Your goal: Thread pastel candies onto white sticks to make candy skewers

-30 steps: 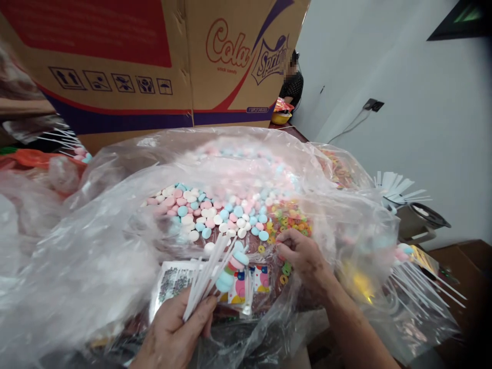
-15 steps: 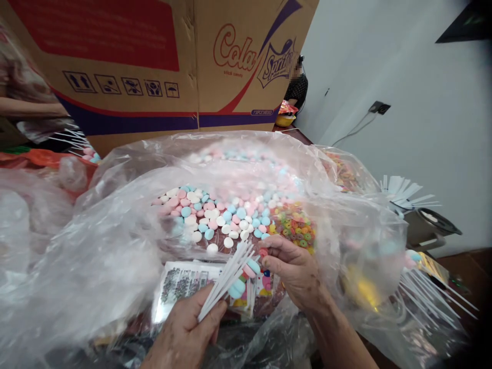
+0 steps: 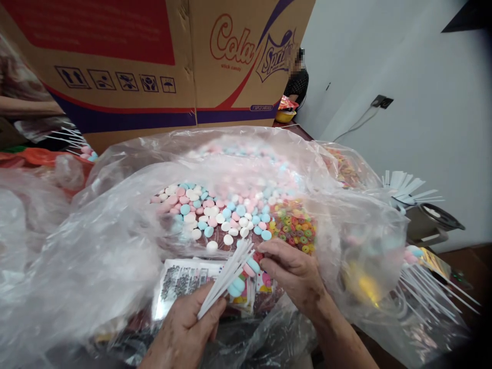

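Observation:
My left hand [image 3: 188,323] is closed around a bundle of thin white sticks [image 3: 226,279] that slant up to the right. Threaded near the upper ends of some sticks are pink and blue round candies [image 3: 236,287]. My right hand [image 3: 298,277] pinches a small red ring candy [image 3: 257,256], partly hidden by the fingertips, right beside the stick tips. Beyond my hands lie loose pink, blue and white round candies [image 3: 207,215]. Small coloured ring candies [image 3: 294,225] are heaped on their right. Printed packets [image 3: 184,282] lie under the sticks.
Clear plastic sheeting [image 3: 96,256] surrounds the candies. Behind it stands a large cardboard box [image 3: 134,97]. On the right are a grey jug-like container [image 3: 430,225], white sticks [image 3: 426,292] with candies and more sticks behind. Two other people are partly visible, at far left and beyond the box.
My right hand has moved slightly left, bringing the red ring candy against or very near the stick tips. My left hand keeps its hold. The view has shifted a little.

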### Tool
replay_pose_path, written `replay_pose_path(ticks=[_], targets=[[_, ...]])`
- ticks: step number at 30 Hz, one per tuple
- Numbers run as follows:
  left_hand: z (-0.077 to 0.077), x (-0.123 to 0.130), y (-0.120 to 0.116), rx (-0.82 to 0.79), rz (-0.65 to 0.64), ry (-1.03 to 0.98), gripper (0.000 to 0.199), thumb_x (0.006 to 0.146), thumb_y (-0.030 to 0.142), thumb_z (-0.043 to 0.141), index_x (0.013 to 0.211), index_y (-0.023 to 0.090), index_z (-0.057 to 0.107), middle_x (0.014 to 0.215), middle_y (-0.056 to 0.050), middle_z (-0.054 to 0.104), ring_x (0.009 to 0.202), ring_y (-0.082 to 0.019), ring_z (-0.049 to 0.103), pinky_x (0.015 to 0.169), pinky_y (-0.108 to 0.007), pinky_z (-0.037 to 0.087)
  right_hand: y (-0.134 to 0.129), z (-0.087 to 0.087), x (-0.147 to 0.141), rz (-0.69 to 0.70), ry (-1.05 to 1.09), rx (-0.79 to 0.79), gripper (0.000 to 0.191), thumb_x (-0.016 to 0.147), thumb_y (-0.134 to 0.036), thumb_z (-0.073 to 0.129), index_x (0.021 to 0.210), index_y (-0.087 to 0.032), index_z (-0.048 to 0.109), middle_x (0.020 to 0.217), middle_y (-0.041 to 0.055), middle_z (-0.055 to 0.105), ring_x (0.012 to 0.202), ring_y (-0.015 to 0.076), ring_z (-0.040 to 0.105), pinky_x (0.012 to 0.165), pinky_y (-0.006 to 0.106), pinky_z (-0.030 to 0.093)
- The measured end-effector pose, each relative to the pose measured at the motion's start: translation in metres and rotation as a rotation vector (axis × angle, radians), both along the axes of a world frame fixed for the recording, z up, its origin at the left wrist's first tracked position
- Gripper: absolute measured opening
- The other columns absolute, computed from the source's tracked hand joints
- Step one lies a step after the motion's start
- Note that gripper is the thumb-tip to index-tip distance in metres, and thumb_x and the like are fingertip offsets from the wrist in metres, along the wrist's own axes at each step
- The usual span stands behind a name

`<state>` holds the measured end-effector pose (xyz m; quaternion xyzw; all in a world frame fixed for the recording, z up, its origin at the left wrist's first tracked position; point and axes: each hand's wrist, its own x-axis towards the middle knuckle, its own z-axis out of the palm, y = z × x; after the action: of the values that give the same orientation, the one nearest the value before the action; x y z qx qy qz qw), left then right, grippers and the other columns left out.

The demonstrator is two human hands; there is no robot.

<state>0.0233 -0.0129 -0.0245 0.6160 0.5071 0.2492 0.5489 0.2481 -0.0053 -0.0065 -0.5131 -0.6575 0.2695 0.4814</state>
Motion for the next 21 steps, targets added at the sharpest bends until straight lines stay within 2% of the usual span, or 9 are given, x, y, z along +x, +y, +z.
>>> replay_pose_path(ticks=[5, 8, 13, 19, 21], targets=[[0.001, -0.006, 0.003, -0.038, -0.055, -0.011, 0.040, 0.084, 0.043, 0.052, 0.050, 0.023, 0.045, 0.047, 0.005, 0.049, 0.049, -0.015, 0.047, 0.051, -0.025, 0.032, 0.001, 0.005, 0.007, 0.137, 0.043, -0.036, 0.018, 0.082, -0.013, 0.068, 0.094, -0.026, 0.075, 0.088, 0.0008, 0.071, 0.081, 0.0127, 0.065, 0.074, 0.021, 0.051], [0.007, -0.008, 0.003, -0.061, -0.049, -0.033, 0.038, 0.083, 0.044, 0.053, 0.051, 0.023, 0.046, 0.046, 0.006, 0.047, 0.049, -0.014, 0.044, 0.051, -0.025, 0.029, 0.000, 0.008, 0.011, 0.211, 0.037, -0.025, 0.018, 0.083, -0.017, 0.069, 0.097, -0.026, 0.076, 0.088, 0.0020, 0.071, 0.082, 0.0136, 0.066, 0.074, 0.022, 0.051], [0.016, -0.005, 0.000, -0.097, -0.005, -0.073, 0.038, 0.080, 0.045, 0.056, 0.051, 0.023, 0.045, 0.047, 0.007, 0.042, 0.050, -0.014, 0.038, 0.051, -0.025, 0.026, -0.004, 0.009, 0.008, 0.294, 0.102, -0.113, 0.016, 0.085, -0.032, 0.069, 0.097, -0.024, 0.077, 0.081, 0.0037, 0.069, 0.075, 0.0144, 0.063, 0.069, 0.025, 0.049], [0.010, -0.009, -0.001, -0.061, 0.016, -0.059, 0.040, 0.080, 0.044, 0.055, 0.048, 0.022, 0.048, 0.047, 0.005, 0.043, 0.051, -0.014, 0.040, 0.053, -0.026, 0.027, -0.005, -0.002, -0.004, 0.328, 0.267, -0.166, 0.018, 0.082, -0.034, 0.073, 0.096, -0.024, 0.077, 0.081, 0.0023, 0.066, 0.072, 0.0128, 0.061, 0.066, 0.024, 0.046], [0.008, -0.011, -0.002, -0.065, 0.029, -0.067, 0.038, 0.081, 0.044, 0.056, 0.051, 0.021, 0.054, 0.047, 0.006, 0.042, 0.050, -0.014, 0.039, 0.052, -0.025, 0.027, -0.003, -0.002, -0.009, 0.335, 0.274, -0.179, 0.017, 0.082, -0.033, 0.073, 0.095, -0.023, 0.077, 0.080, 0.0018, 0.066, 0.072, 0.0121, 0.060, 0.066, 0.024, 0.045]])
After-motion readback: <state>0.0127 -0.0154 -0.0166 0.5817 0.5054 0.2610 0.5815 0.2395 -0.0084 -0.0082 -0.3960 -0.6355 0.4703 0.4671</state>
